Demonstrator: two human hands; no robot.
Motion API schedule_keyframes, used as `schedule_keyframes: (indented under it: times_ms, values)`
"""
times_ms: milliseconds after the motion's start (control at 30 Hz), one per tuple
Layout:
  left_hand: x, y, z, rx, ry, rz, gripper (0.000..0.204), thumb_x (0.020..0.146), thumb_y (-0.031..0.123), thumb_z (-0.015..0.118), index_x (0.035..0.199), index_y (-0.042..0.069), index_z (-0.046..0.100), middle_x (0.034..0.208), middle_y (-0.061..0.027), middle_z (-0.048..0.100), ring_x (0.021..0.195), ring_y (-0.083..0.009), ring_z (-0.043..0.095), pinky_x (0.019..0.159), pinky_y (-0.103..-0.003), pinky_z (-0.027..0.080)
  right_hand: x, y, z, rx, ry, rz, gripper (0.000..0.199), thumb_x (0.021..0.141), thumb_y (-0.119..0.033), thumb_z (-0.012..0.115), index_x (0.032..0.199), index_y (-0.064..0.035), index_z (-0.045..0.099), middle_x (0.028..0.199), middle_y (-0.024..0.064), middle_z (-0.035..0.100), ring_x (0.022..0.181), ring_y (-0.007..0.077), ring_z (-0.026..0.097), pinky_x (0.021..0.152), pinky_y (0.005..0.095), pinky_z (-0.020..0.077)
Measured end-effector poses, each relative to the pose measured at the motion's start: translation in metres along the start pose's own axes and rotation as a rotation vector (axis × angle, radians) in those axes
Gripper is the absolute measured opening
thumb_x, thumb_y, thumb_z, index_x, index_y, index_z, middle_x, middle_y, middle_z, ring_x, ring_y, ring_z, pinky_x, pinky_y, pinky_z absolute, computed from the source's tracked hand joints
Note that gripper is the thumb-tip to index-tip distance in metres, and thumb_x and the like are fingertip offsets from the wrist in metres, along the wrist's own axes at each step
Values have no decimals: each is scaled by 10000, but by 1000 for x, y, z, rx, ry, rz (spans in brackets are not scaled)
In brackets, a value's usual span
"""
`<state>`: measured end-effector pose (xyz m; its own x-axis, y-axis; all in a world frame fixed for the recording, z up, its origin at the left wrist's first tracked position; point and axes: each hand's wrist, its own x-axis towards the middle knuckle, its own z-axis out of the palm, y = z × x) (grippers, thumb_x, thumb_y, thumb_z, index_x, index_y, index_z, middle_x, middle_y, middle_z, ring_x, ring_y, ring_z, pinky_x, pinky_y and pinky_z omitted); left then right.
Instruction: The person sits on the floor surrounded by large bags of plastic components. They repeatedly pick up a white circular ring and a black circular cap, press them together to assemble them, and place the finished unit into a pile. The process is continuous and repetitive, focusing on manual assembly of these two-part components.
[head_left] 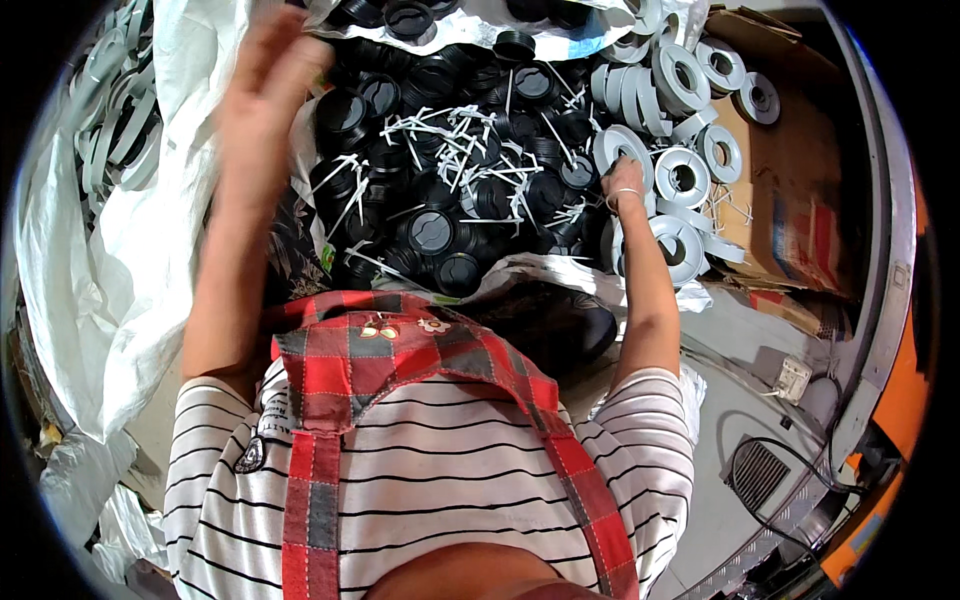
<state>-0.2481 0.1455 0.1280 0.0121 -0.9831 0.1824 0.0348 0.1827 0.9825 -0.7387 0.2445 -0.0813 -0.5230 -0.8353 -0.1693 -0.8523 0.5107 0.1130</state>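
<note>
My left hand [268,75] is raised at the upper left, beside the white sacking. Motion smears its fingers, so I cannot tell whether they hold anything. On the right, my right hand [624,182] has its fingers closed on the rim of a light grey plastic ring [604,152] at the edge of a pile of such rings. Between my hands lies a heap of round black plastic caps [432,231]. Scattered over the caps are thin white plastic sticks [460,150], several of them tangled together in the middle.
More grey rings [680,178] lean against an opened cardboard box [790,200] on the right. A white woven sack [110,300] hangs along the left, with grey strips [125,120] behind it. At the lower right, a black cable [770,440] loops over the floor near a white socket [793,378].
</note>
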Motion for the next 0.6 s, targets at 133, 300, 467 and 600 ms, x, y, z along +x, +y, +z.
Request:
schedule_keyframes:
  times_ms: [133,300,467,600]
  values:
    - [-46,-67,67,-150,-343,-573,623,797,245,712,1271,-56,443,1203,-161,540,1125,-216,515,973,-316,393,-48,-69,-61,337,130,-342,532,676,-168,747,1127,4,523,1022,182,550,931,337,554,787,407,473]
    - [-58,-106,106,-610,-269,-1068,266,875,164,570,1032,-49,543,915,-114,618,817,-199,621,785,-354,518,-120,-137,-133,892,-516,-604,411,668,-167,769,1025,-36,613,988,158,602,929,332,588,793,363,490]
    - [-54,-89,75,-484,-274,-955,225,835,141,597,979,-27,559,824,-87,604,734,-192,609,703,-350,519,-28,-102,-30,212,83,-664,560,702,-113,728,1209,-58,497,1121,166,562,1041,338,533,880,397,459]
    - [-53,-80,48,-303,-211,-786,316,816,181,660,1041,-10,548,866,-60,593,799,-157,579,703,-323,493,-20,-127,-36,-55,-25,-509,401,706,-101,680,1062,-31,510,1037,175,576,1006,353,531,831,417,491]
